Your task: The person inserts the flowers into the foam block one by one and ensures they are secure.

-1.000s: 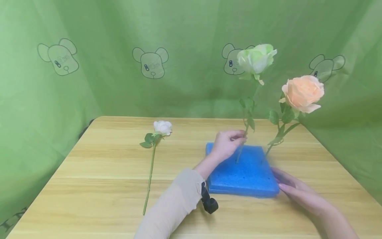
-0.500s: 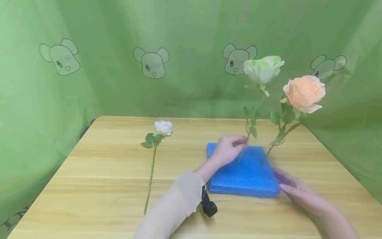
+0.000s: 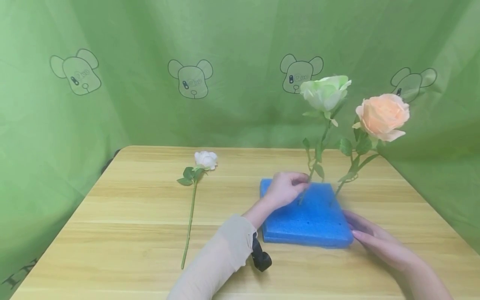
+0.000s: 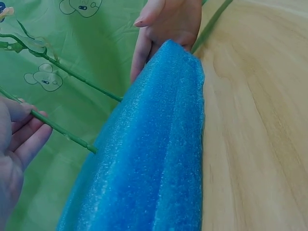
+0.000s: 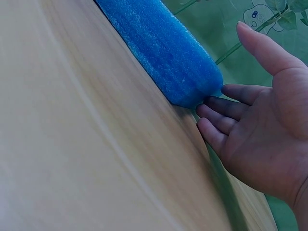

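Both hands were busy at the blue foam block (image 3: 307, 227), which sat flat on the worktop (image 3: 127, 233). The left hand (image 3: 286, 190) pinched the stem (image 4: 65, 132) of the green-white rose (image 3: 325, 93), and the stem's low end met the block's top (how deep it went, I could not tell). The right hand (image 3: 378, 243) had its fingers out straight, tips touching the block's side. The peach rose (image 3: 383, 117) stood in the block, leaning, with no hand on it, so that 1 looked done. The green-white rose seemed partly done. The white rose (image 3: 206, 160) lay on the worktop, well apart from the block, so 1 seemed left.
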`<action>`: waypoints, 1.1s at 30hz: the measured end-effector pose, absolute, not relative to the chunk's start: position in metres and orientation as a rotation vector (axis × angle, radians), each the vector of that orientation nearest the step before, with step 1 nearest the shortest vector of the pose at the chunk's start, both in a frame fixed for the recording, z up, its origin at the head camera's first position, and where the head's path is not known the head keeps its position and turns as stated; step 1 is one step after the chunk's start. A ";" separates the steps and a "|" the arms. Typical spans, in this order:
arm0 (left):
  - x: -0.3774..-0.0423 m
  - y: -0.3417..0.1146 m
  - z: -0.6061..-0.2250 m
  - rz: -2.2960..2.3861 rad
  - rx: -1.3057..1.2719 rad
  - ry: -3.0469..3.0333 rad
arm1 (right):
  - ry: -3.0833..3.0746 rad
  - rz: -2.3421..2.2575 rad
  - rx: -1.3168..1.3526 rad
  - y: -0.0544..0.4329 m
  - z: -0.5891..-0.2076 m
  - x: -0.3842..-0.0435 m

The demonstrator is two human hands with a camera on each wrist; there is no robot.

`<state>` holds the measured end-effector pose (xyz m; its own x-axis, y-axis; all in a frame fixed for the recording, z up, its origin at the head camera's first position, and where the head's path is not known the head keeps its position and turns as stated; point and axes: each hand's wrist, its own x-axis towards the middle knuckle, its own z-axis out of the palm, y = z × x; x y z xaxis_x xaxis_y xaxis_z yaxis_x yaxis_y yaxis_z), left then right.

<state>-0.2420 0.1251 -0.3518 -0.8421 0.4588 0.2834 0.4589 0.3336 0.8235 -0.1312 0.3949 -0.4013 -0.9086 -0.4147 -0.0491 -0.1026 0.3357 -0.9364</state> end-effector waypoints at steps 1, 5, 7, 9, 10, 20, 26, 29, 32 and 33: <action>-0.242 0.125 -0.352 -1.578 -0.888 -2.570 | 2.320 -1.604 -0.471 0.395 -0.402 -0.131; -0.241 0.125 -0.352 -1.549 -0.908 -2.578 | 2.309 -1.618 -0.502 0.395 -0.402 -0.131; -0.241 0.125 -0.353 -1.536 -0.913 -2.581 | 2.311 -1.620 -0.508 0.395 -0.402 -0.131; -0.241 0.125 -0.353 -1.527 -0.915 -2.583 | 2.323 -1.607 -0.493 0.395 -0.402 -0.130; -0.240 0.125 -0.353 -1.527 -0.915 -2.583 | 2.329 -1.601 -0.479 0.394 -0.402 -0.130; -0.240 0.124 -0.351 -1.543 -0.915 -2.571 | 2.328 -1.595 -0.448 0.393 -0.398 -0.130; -0.240 0.121 -0.350 -1.533 -0.936 -2.560 | 2.326 -1.611 -0.493 0.395 -0.401 -0.132; -0.240 0.120 -0.351 -1.524 -0.936 -2.564 | 2.340 -1.603 -0.487 0.396 -0.402 -0.133; -0.240 0.120 -0.352 -1.530 -0.932 -2.570 | 2.349 -1.594 -0.474 0.396 -0.402 -0.133; -0.240 0.120 -0.353 -1.531 -0.932 -2.572 | 2.351 -1.592 -0.469 0.396 -0.402 -0.133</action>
